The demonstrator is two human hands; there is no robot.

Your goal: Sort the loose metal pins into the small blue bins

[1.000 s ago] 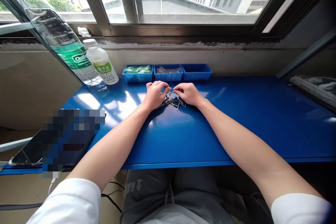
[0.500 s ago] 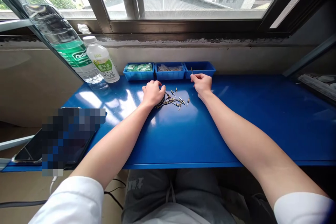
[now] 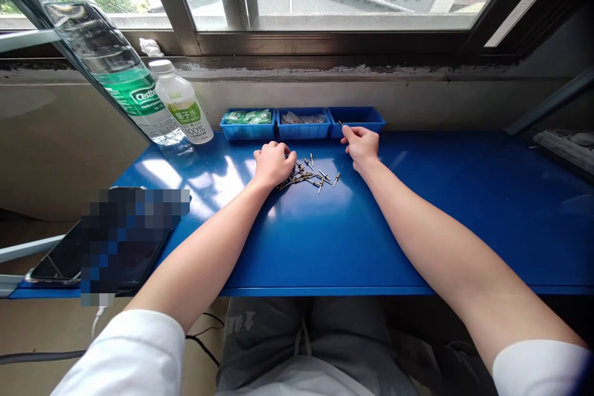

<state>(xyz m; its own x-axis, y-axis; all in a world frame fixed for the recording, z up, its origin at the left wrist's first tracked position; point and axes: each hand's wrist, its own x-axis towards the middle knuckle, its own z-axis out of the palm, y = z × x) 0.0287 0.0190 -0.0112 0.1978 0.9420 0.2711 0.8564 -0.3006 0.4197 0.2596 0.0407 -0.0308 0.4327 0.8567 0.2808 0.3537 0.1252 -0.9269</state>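
Observation:
A loose pile of small rivet-like metal pins lies on the blue table, brass-coloured with silver shafts. My left hand rests at the pile's left edge, fingers curled; what is under them, if anything, is hidden. My right hand pinches one small pin between thumb and forefinger at the front rim of the right blue bin. Dark contents show faintly inside that bin. Beside it, the middle bin holds small clear packets, and the left bin holds green-and-white packets.
At the back left of the blue table stand a large water bottle and a smaller white bottle. A dark, partly blurred device lies at the left front. A low wall and window are behind the bins.
The pin in my right hand has tipped from nearly upright to slanting over the right bin's rim. The view has shifted slightly; my left hand stays beside the pile.

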